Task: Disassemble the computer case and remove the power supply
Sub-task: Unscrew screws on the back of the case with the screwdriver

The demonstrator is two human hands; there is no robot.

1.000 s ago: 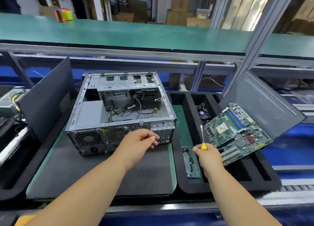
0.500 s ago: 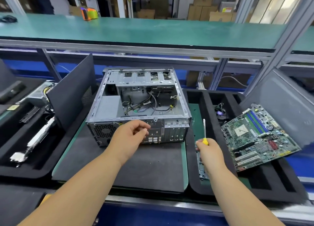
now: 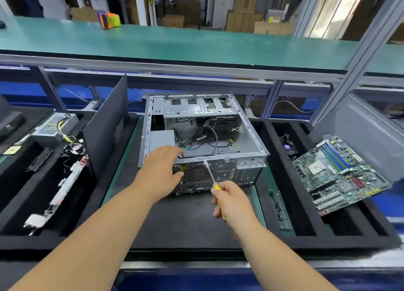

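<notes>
The open grey steel computer case point(image 3: 203, 142) lies just ahead of both hands, its motherboard already out; the grey boxy power supply point(image 3: 162, 140) remains inside, beyond the left hand point(image 3: 160, 172), whose relaxed fingers rest on the rear edge. The right hand point(image 3: 232, 200) grips a yellow-handled screwdriver point(image 3: 213, 177), tip at the rear panel, so the mounting screws probably remain.

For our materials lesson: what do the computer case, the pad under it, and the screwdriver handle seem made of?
Computer case: likely bare sheet steel, dull grey, with punched holes. Pad: apparently black foam or felt, matte. Screwdriver handle: probably yellow plastic, glossy, mostly hidden in the right hand.
</notes>
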